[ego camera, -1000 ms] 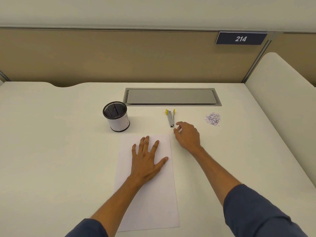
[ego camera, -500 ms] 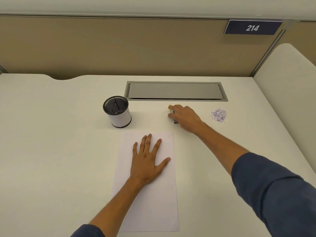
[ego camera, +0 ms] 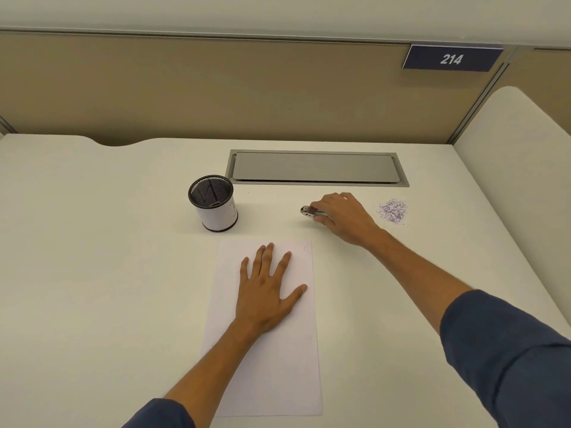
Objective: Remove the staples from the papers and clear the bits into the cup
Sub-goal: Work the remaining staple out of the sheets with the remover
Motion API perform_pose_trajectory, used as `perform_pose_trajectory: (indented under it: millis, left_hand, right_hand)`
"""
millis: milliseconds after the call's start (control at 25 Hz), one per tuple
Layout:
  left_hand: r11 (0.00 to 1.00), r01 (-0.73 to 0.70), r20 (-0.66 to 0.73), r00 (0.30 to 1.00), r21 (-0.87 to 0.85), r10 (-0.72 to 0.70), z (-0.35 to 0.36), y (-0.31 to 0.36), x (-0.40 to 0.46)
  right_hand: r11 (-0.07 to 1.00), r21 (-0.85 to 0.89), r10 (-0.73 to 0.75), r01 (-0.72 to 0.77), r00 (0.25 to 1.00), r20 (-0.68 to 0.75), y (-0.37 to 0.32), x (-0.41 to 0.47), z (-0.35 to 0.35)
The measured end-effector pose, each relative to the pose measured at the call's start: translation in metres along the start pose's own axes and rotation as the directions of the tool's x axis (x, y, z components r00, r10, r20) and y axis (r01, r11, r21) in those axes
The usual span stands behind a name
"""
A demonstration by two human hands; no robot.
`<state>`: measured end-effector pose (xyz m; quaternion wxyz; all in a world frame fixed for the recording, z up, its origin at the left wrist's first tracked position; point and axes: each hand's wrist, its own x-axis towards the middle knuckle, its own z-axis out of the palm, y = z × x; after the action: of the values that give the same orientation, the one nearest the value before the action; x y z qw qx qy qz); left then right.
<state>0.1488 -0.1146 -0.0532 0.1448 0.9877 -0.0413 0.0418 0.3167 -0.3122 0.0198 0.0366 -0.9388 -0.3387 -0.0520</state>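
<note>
Right hand (ego camera: 343,219) closed over the staple remover (ego camera: 310,212), fingers (ego camera: 321,220) wrapped round its rear half, metal nose poking out to the left toward the cup (ego camera: 213,203). Long axis of the tool roughly sideways across the counter (ego camera: 92,273), not yet aimed at the sheet. Whether lifted clear of the counter or resting on it: cannot tell.

Left hand (ego camera: 267,291) flat on the papers (ego camera: 268,366), fingers spread and straight, palm pressing the upper half, clamped on nothing.

Key relation: a small dark mark (ego camera: 304,248) near the sheet's top right corner, probably the staple, though too small to be sure. Lies below and slightly left of the right hand, near it, and just beyond the left hand's fingertips. Right hand clearly the nearer one carrying the tool, so a short pull back toward the body and a turn of the nose down onto that corner likely needed.

Pile of paper bits (ego camera: 393,211) on the counter to the right of the right hand, well apart from the cup, which stands upright on the far left of both. Clearing not yet started, by the look of things.
</note>
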Motion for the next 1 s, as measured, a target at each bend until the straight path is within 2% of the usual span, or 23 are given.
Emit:
perform_pose_trajectory:
  millis: [120, 200, 280, 360, 480, 600, 720, 880, 1000]
  left_hand:
    - [1.0, 0.012, -0.032, 0.999, -0.019, -0.013, 0.0, 0.003, 0.001]
    - [0.999, 0.047, 0.011, 0.999, -0.021, -0.047, -0.004, 0.009, 0.004]
    - [0.998, 0.069, 0.079, 0.995, -0.007, -0.068, -0.009, 0.014, 0.009]
    - [0.998, 0.053, 0.082, 0.995, -0.016, -0.052, -0.012, 0.016, 0.015]
    - [1.0, -0.005, 0.028, 1.0, -0.026, 0.005, -0.008, 0.015, 0.021]
    - [0.999, -0.031, -0.014, 0.999, -0.022, 0.03, 0.0, 0.011, 0.021]
    - [0.998, -0.053, -0.041, 0.998, -0.019, 0.052, 0.005, 0.008, 0.019]
    - [0.999, -0.051, -0.028, 0.998, -0.009, 0.051, 0.005, 0.007, 0.018]
    - [0.998, -0.056, -0.052, 0.997, -0.007, 0.056, 0.008, 0.006, 0.017]
  right_hand:
    - [0.957, 0.247, 0.14, -0.151, 0.988, 0.06, -0.014, -0.017, -0.013]
    - [0.855, 0.453, 0.244, -0.252, 0.967, 0.076, -0.024, -0.029, -0.016]
    - [0.668, 0.675, 0.329, -0.312, 0.938, 0.108, -0.034, -0.038, -0.016]
    - [0.452, 0.818, 0.381, -0.355, 0.906, 0.183, -0.043, -0.043, -0.016]
    - [0.197, 0.878, 0.418, -0.437, 0.847, 0.328, -0.054, -0.05, -0.016]
    - [0.086, 0.862, 0.443, -0.5, 0.794, 0.416, -0.06, -0.056, -0.013]
    - [0.136, 0.836, 0.463, -0.532, 0.78, 0.421, -0.059, -0.061, -0.005]
    - [0.352, 0.789, 0.431, -0.503, 0.836, 0.34, -0.058, -0.068, -0.003]
    - [0.47, 0.741, 0.387, -0.479, 0.867, 0.314, -0.058, -0.069, -0.003]
